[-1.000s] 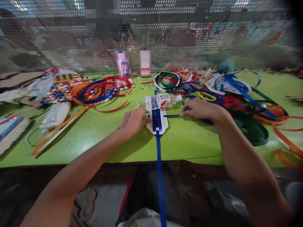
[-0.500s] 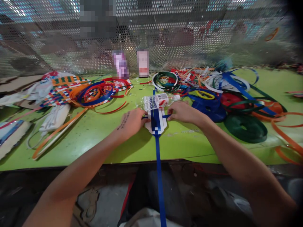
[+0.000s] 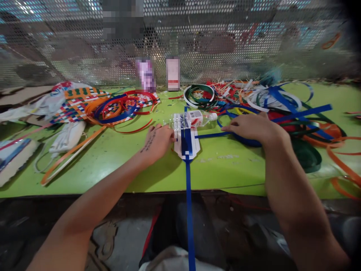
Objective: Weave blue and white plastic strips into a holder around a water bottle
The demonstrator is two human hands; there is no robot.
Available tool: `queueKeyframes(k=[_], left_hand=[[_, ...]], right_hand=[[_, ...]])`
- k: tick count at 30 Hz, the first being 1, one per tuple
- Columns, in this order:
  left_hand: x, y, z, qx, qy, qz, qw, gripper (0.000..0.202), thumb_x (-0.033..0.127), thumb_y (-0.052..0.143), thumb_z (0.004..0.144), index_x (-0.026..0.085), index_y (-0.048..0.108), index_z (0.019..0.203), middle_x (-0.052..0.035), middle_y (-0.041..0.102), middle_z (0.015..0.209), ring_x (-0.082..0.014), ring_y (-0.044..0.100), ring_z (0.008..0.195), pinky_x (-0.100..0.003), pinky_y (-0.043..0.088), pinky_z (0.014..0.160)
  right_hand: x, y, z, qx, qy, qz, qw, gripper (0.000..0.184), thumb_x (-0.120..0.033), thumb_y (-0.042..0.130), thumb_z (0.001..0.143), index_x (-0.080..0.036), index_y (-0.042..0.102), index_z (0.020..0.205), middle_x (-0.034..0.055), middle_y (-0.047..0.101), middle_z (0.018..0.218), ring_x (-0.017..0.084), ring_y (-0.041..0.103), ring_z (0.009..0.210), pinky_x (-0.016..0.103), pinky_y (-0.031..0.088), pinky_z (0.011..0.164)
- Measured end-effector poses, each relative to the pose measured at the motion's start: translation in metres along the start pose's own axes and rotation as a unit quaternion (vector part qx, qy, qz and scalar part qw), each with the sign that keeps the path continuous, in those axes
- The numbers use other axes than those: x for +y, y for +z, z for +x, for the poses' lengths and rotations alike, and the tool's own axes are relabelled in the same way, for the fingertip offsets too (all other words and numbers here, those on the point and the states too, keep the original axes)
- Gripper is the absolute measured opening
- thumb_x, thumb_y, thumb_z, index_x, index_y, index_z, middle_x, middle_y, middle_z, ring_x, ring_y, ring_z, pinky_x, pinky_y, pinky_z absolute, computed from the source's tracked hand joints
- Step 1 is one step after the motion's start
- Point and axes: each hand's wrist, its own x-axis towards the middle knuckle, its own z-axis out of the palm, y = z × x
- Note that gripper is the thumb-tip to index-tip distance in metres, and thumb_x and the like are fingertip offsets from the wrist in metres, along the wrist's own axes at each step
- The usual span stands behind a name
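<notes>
On the table lies a white card piece [image 3: 195,147] with blue strap woven through its middle. A long blue strap [image 3: 188,195] runs from its lower end down toward my lap. My left hand [image 3: 161,142] is closed at the card's left edge, fingertips against it. My right hand [image 3: 251,127] is off to the right, pinching a blue cross strap [image 3: 210,135] that stretches sideways from the card; more blue strap extends beyond the hand. A clear plastic bottle [image 3: 186,120] lies on its side across the card's upper part.
Coils of green strap [image 3: 306,156] and orange strap [image 3: 345,165] lie at right. Left are a woven multicolour piece [image 3: 73,109], red and orange loops, and a white power strip [image 3: 66,141]. Two upright cards [image 3: 173,74] lean by the perforated metal screen [image 3: 197,41].
My right hand has moved right and drawn the blue cross strap out with it, so a longer piece shows beside the card. My left hand stays at the card's left edge.
</notes>
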Motion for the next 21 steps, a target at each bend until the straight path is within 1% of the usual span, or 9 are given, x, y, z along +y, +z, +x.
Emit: queueKeyframes(k=[1, 3, 5, 7, 9, 11, 15, 17, 21], left_hand=[[-0.001, 0.001, -0.001, 0.005, 0.003, 0.006, 1.0, 0.02, 0.025, 0.066, 0.105, 0.023, 0.08, 0.092, -0.007, 0.081, 0.104, -0.0315, 0.067, 0.114, -0.049, 0.046, 0.109], [-0.003, 0.003, -0.002, 0.007, 0.005, 0.018, 1.0, 0.02, 0.028, 0.066, 0.106, 0.023, 0.079, 0.092, -0.0072, 0.081, 0.105, -0.0318, 0.067, 0.114, -0.05, 0.046, 0.108], [-0.004, 0.004, -0.003, 0.003, 0.0, 0.033, 0.999, 0.019, 0.032, 0.065, 0.107, 0.024, 0.078, 0.095, -0.0082, 0.08, 0.108, -0.032, 0.067, 0.113, -0.05, 0.046, 0.106], [-0.004, 0.002, -0.004, -0.005, -0.006, 0.043, 0.999, 0.021, 0.038, 0.064, 0.108, 0.024, 0.077, 0.098, -0.0093, 0.08, 0.11, -0.032, 0.067, 0.113, -0.049, 0.046, 0.105], [-0.003, -0.001, -0.004, -0.016, -0.008, 0.045, 0.999, 0.027, 0.043, 0.064, 0.109, 0.023, 0.076, 0.096, -0.01, 0.08, 0.109, -0.0324, 0.067, 0.112, -0.049, 0.045, 0.104], [-0.002, -0.003, -0.004, -0.022, -0.009, 0.043, 0.999, 0.029, 0.045, 0.065, 0.108, 0.022, 0.075, 0.093, -0.0103, 0.08, 0.109, -0.0325, 0.067, 0.112, -0.048, 0.045, 0.103], [-0.004, -0.01, -0.002, -0.039, -0.018, 0.025, 0.999, 0.019, 0.037, 0.065, 0.107, 0.023, 0.076, 0.1, -0.009, 0.081, 0.101, -0.0304, 0.071, 0.104, -0.046, 0.045, 0.101], [-0.007, -0.015, -0.001, -0.049, -0.025, 0.012, 0.998, 0.015, 0.028, 0.063, 0.106, 0.024, 0.077, 0.105, -0.0075, 0.082, 0.097, -0.029, 0.073, 0.099, -0.045, 0.045, 0.101], [-0.022, -0.026, 0.0, -0.052, -0.04, 0.004, 0.998, 0.022, 0.016, 0.059, 0.101, 0.027, 0.078, 0.104, -0.0034, 0.086, 0.1, -0.0278, 0.078, 0.101, -0.044, 0.042, 0.106]], right_hand=[[0.004, 0.002, -0.001, -0.015, 0.006, -0.005, 1.0, 0.048, -0.059, 0.058, 0.108, -0.021, 0.086, 0.101, 0.0198, 0.082, 0.121, 0.04, 0.073, 0.112, 0.05, 0.047, 0.091], [0.011, 0.006, -0.001, -0.029, -0.012, 0.002, 1.0, 0.039, -0.053, 0.063, 0.106, -0.021, 0.085, 0.106, 0.0182, 0.082, 0.121, 0.036, 0.074, 0.106, 0.043, 0.047, 0.082], [0.015, 0.008, 0.001, -0.036, -0.042, 0.016, 0.998, 0.024, -0.041, 0.071, 0.101, -0.021, 0.084, 0.106, 0.0147, 0.083, 0.115, 0.03, 0.074, 0.099, 0.038, 0.046, 0.077], [0.017, 0.009, 0.003, -0.041, -0.078, 0.037, 0.995, 0.014, -0.027, 0.073, 0.097, -0.02, 0.084, 0.102, 0.0125, 0.084, 0.108, 0.026, 0.073, 0.093, 0.036, 0.046, 0.076], [0.017, 0.009, 0.006, -0.033, -0.103, 0.046, 0.993, 0.013, -0.018, 0.07, 0.095, -0.018, 0.083, 0.097, 0.0121, 0.084, 0.103, 0.024, 0.072, 0.09, 0.035, 0.045, 0.075], [0.016, 0.009, 0.008, -0.015, -0.106, 0.041, 0.993, 0.013, -0.017, 0.069, 0.094, -0.018, 0.083, 0.094, 0.0122, 0.084, 0.101, 0.024, 0.071, 0.087, 0.035, 0.045, 0.075], [0.012, 0.01, 0.009, 0.001, -0.126, 0.065, 0.99, 0.015, -0.022, 0.068, 0.096, -0.02, 0.082, 0.093, 0.0087, 0.083, 0.096, 0.022, 0.07, 0.081, 0.034, 0.045, 0.075], [0.007, 0.01, 0.009, -0.004, -0.146, 0.088, 0.985, 0.016, -0.019, 0.067, 0.094, -0.02, 0.083, 0.092, 0.007, 0.083, 0.094, 0.022, 0.071, 0.082, 0.034, 0.046, 0.076], [-0.011, 0.012, 0.006, -0.017, -0.197, 0.131, 0.971, 0.021, -0.012, 0.067, 0.089, -0.022, 0.085, 0.092, 0.0049, 0.084, 0.096, 0.022, 0.074, 0.087, 0.033, 0.049, 0.08]])
